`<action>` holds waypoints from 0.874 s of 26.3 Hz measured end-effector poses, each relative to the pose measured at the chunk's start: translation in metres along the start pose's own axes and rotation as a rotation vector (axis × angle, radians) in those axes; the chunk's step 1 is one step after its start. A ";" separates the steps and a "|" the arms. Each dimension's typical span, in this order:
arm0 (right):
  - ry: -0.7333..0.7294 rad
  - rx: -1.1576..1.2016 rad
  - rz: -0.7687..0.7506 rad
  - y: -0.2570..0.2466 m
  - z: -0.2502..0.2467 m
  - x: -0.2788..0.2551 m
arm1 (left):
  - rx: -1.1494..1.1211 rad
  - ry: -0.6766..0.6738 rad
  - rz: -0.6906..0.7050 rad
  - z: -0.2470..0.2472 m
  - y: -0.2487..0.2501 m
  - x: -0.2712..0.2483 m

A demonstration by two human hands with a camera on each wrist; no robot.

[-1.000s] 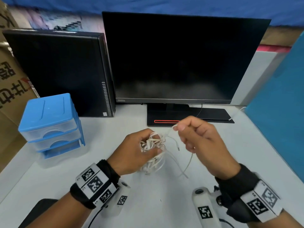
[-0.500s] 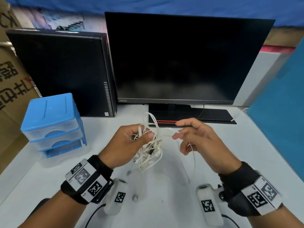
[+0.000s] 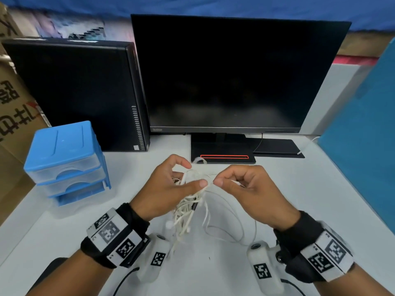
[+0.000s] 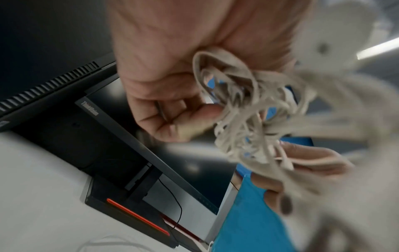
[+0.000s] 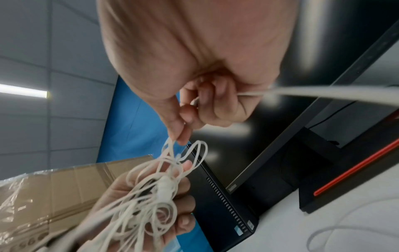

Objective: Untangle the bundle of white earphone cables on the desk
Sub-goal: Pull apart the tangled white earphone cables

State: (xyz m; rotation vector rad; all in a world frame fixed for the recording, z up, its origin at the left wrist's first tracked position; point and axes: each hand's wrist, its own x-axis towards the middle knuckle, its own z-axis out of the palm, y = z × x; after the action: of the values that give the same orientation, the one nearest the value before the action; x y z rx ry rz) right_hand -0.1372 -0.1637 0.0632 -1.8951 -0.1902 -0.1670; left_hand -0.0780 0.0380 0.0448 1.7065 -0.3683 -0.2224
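Note:
A tangled bundle of white earphone cables (image 3: 188, 201) hangs above the white desk (image 3: 64, 231), in front of the monitor. My left hand (image 3: 171, 184) grips its upper part, thumb pressed across the strands, fingers curled behind. The bundle (image 4: 248, 119) fills the left wrist view, blurred. My right hand (image 3: 241, 184) pinches a strand at the bundle's top between thumb and forefinger; the right wrist view shows that pinch (image 5: 179, 138) above the bundle (image 5: 155, 196). A second cable (image 5: 323, 93) runs through its curled fingers. Loose loops (image 3: 230, 231) trail down onto the desk.
A black monitor (image 3: 235, 71) on its stand (image 3: 222, 154) is just behind the hands. A black computer case (image 3: 74, 92) stands at the left, with a blue plastic drawer unit (image 3: 64, 163) before it. A blue panel (image 3: 363, 135) borders the right side.
My right hand has closed in from the right and now pinches a strand at the bundle's top. The left hand holds the bundle a little lower than half a second ago.

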 end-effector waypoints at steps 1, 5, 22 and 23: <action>0.020 -0.003 -0.010 0.000 0.000 0.000 | -0.039 -0.013 -0.010 -0.003 0.003 0.001; 0.117 0.044 0.064 0.001 -0.002 0.003 | -0.089 -0.230 -0.001 -0.013 0.009 -0.001; 0.051 0.107 0.027 -0.007 -0.001 -0.002 | 0.410 -0.116 0.073 -0.009 0.007 -0.004; 0.056 0.108 0.035 -0.006 -0.001 -0.002 | 0.447 -0.119 0.079 -0.009 0.007 -0.005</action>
State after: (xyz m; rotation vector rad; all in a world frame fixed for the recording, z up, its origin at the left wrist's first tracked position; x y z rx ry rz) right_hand -0.1403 -0.1623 0.0688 -1.7828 -0.1254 -0.1823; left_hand -0.0807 0.0468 0.0532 2.1183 -0.6064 -0.1934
